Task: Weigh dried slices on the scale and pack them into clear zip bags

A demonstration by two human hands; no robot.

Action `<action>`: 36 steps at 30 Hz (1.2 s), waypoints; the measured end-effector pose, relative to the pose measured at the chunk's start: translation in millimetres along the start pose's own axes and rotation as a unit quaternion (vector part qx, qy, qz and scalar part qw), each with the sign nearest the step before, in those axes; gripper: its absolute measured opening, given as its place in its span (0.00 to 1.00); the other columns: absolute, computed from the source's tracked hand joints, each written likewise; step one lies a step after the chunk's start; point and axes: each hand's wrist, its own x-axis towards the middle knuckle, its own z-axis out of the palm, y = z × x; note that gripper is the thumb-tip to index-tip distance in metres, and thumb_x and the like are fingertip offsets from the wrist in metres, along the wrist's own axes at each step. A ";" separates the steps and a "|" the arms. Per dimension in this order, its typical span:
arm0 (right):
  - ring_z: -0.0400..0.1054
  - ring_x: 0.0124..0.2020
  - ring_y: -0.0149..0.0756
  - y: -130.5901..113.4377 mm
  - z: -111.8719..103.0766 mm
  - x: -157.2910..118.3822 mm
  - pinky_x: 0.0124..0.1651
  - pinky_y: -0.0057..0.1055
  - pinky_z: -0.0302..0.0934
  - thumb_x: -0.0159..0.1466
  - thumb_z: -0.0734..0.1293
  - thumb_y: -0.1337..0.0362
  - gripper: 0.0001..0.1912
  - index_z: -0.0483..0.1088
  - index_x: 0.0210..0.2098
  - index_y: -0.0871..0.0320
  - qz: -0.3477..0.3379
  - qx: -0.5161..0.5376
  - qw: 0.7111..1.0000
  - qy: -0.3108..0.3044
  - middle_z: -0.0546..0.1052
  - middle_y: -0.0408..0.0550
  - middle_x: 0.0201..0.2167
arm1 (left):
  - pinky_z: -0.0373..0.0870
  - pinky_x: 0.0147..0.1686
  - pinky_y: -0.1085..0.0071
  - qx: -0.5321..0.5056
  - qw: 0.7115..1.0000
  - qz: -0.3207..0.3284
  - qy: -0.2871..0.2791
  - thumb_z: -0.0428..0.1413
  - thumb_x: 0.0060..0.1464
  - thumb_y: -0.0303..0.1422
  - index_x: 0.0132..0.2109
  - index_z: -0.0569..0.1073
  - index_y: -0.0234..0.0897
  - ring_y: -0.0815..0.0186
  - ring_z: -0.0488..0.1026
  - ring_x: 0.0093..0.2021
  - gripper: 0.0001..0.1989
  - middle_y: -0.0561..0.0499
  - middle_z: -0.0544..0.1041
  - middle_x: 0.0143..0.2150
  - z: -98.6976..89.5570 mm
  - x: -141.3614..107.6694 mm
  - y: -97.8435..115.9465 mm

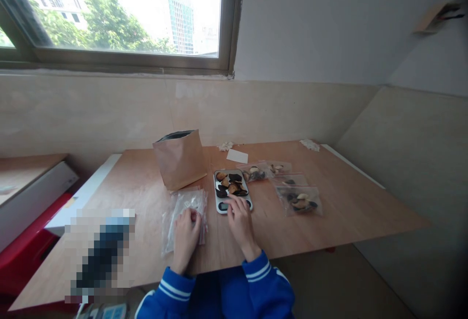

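My left hand [187, 233] rests on a stack of clear zip-lock bags [171, 226]. Its fingers are curled towards the thumb, and what lies between them, if anything, is hidden. Over the front of a small digital kitchen scale [220, 207] is my right hand [241, 219], its fingers stretched forward and apart. The fingertips reach the near edge of dark brown and tan dried slices [234, 178], which lie spread on the scale's platform. Part of the scale's display and buttons is covered by that hand.
An upright brown kraft pouch [181, 160] stands open behind the bags. Filled zip-lock bags [302, 202] of similar slices lie right of the scale. A white card [237, 156] is behind it. A blurred-out dark object [104, 250] lies at the table's left.
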 end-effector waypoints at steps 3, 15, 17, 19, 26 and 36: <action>0.67 0.46 0.41 -11.2 -5.0 -31.0 0.50 0.40 0.63 0.64 0.55 0.76 0.16 0.71 0.38 0.55 0.047 0.053 0.997 -0.011 0.75 0.50 0.42 | 0.62 0.38 0.62 -0.004 1.000 0.002 0.002 0.47 0.59 0.37 0.34 0.69 0.38 0.57 0.71 0.35 0.11 0.49 0.75 0.30 0.1 -0.6 -0.5; 0.70 0.42 0.40 -34.8 -1.8 -46.5 0.47 0.36 0.63 0.66 0.56 0.71 0.13 0.71 0.39 0.55 0.110 0.159 0.977 -0.090 0.76 0.49 0.38 | 0.68 0.31 0.66 -0.163 0.984 -0.055 0.047 0.46 0.61 0.41 0.42 0.68 0.37 0.63 0.71 0.28 0.12 0.51 0.73 0.30 -4.8 -7.6 -1.9; 0.72 0.42 0.40 -53.0 6.2 -40.5 0.45 0.34 0.65 0.68 0.54 0.66 0.14 0.70 0.45 0.55 0.148 0.198 0.963 -0.104 0.77 0.51 0.40 | 0.68 0.30 0.67 -0.181 0.980 -0.059 0.061 0.47 0.61 0.40 0.45 0.68 0.37 0.64 0.71 0.27 0.13 0.52 0.73 0.29 -8.3 -11.5 0.9; 0.73 0.42 0.39 -71.8 18.0 -31.7 0.44 0.33 0.66 0.70 0.53 0.61 0.16 0.67 0.50 0.56 0.190 0.234 0.946 -0.116 0.78 0.52 0.43 | 0.69 0.30 0.68 -0.194 0.978 -0.054 0.061 0.48 0.61 0.40 0.46 0.69 0.38 0.64 0.72 0.27 0.13 0.52 0.73 0.29 -11.2 -15.1 3.6; 0.75 0.37 0.40 -92.0 47.5 -10.1 0.36 0.29 0.65 0.70 0.52 0.58 0.16 0.69 0.41 0.54 0.236 0.286 0.919 -0.136 0.79 0.50 0.35 | 0.71 0.34 0.68 -0.217 0.971 -0.044 0.085 0.49 0.60 0.41 0.44 0.72 0.38 0.64 0.75 0.33 0.13 0.48 0.78 0.37 -11.8 -19.3 5.1; 0.68 0.21 0.35 -65.8 37.6 -17.0 0.26 0.26 0.59 0.68 0.55 0.60 0.15 0.71 0.39 0.56 0.265 0.238 0.923 -0.143 0.72 0.42 0.19 | 0.60 0.16 0.77 -0.316 0.890 -0.172 0.281 0.49 0.60 0.37 0.47 0.67 0.36 0.73 0.61 0.15 0.12 0.61 0.63 0.19 -32.8 -6.6 12.5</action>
